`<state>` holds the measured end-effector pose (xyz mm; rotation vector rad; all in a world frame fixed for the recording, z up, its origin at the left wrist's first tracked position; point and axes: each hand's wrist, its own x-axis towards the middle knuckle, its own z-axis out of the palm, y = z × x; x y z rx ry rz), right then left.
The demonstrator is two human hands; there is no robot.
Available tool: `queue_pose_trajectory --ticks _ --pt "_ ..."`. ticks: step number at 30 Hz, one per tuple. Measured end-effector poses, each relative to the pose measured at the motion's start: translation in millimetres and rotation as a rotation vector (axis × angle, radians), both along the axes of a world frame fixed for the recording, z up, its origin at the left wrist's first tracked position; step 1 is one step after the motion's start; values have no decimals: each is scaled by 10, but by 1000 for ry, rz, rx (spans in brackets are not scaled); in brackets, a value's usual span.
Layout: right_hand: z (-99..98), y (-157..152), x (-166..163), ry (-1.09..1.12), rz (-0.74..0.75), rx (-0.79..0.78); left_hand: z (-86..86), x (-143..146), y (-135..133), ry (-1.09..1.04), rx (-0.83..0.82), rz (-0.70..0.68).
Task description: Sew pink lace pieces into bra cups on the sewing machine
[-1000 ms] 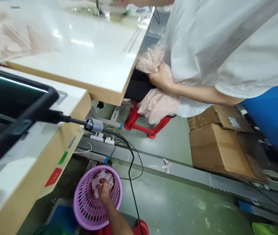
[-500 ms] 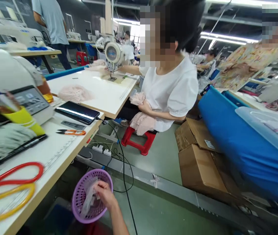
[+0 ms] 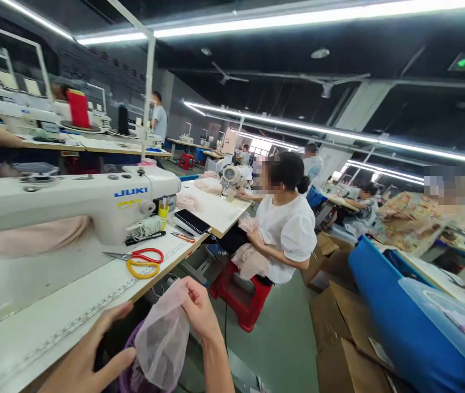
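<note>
My right hand (image 3: 200, 312) pinches the top edge of a thin pale pink piece of sheer fabric (image 3: 162, 341), which hangs down in front of me. My left hand (image 3: 88, 357) is spread open beside the fabric's left edge, thumb close to it, fingers apart, holding nothing that I can see. A purple basket (image 3: 128, 376) peeks out below the fabric, mostly hidden. Both hands are just off the front edge of the white sewing table (image 3: 52, 316).
A white JUKI sewing machine (image 3: 72, 204) stands on the table, with red and yellow scissors (image 3: 144, 261) beside it. A person in a white shirt (image 3: 285, 229) sits on a red stool (image 3: 242, 300) ahead. Cardboard boxes (image 3: 347, 349) and a blue bin (image 3: 400, 322) stand at the right.
My right hand has lifted the pink fabric out of the purple basket and up to table height. My left hand has come into view beside it. The view has tilted upward.
</note>
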<state>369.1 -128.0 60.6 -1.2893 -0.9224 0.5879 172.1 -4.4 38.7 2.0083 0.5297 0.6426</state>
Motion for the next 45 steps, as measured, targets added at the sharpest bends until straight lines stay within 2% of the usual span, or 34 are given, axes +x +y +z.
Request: queue_pose_trajectory --ticks 3,4,6,9,15,20,27,38,42,45 --pt "256 76 -226 -122 86 -27 187 121 -171 -131 -371 -223" --pt "315 88 -278 -153 105 -32 247 143 -183 -161 -470 -256" --pt "401 89 -344 -200 130 -43 348 131 -161 -161 -611 -262" --pt "476 62 -388 -239 162 -70 444 -6 -87 -45 -691 -260" --pt "526 119 -500 -271 229 -114 523 -164 -36 -36 -636 -354" --pt "529 228 -564 -258 221 -149 628 -131 -57 195 -527 -453" --pt "578 287 -546 -277 219 -208 786 -238 7 368 -506 -408" --pt "565 421 -566 -291 262 -229 849 -316 38 378 -468 -402" --pt "621 372 -550 -264 341 -241 862 -333 51 385 -461 -406" --pt "651 218 -512 -307 522 -273 753 -392 101 420 -387 -398"
